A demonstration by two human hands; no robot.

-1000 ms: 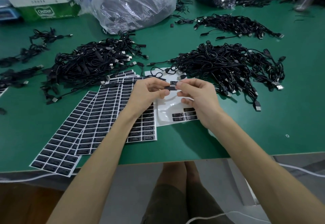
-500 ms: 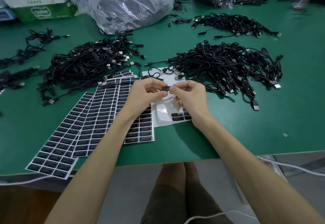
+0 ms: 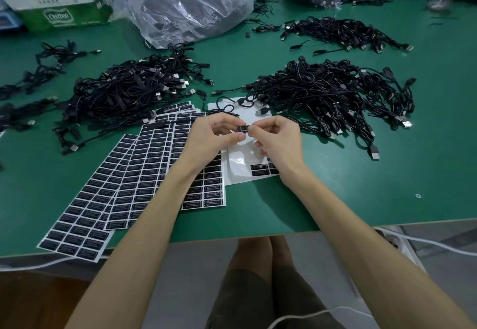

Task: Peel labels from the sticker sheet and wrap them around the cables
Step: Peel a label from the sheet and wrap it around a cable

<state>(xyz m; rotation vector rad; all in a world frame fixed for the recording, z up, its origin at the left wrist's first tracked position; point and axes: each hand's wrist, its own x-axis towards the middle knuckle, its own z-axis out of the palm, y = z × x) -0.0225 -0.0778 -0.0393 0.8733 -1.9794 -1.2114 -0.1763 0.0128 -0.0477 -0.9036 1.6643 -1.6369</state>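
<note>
Black label (image 3: 244,129) is pinched at either end by the grip of the left hand (image 3: 209,139) and of the right hand (image 3: 280,143), held just above a nearly stripped sticker sheet (image 3: 238,174) on the green surface (image 3: 335,199). A cable pile (image 3: 335,96) is noted beyond.

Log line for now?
phase: label wrap | left hand: pinches label | right hand: pinches label | sticker sheet: mostly peeled

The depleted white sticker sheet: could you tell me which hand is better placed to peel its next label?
Right hand, probably: the sheet's remaining black labels lie beside its wrist. The left hand is farther off; both pinch the small black cable piece.
</note>
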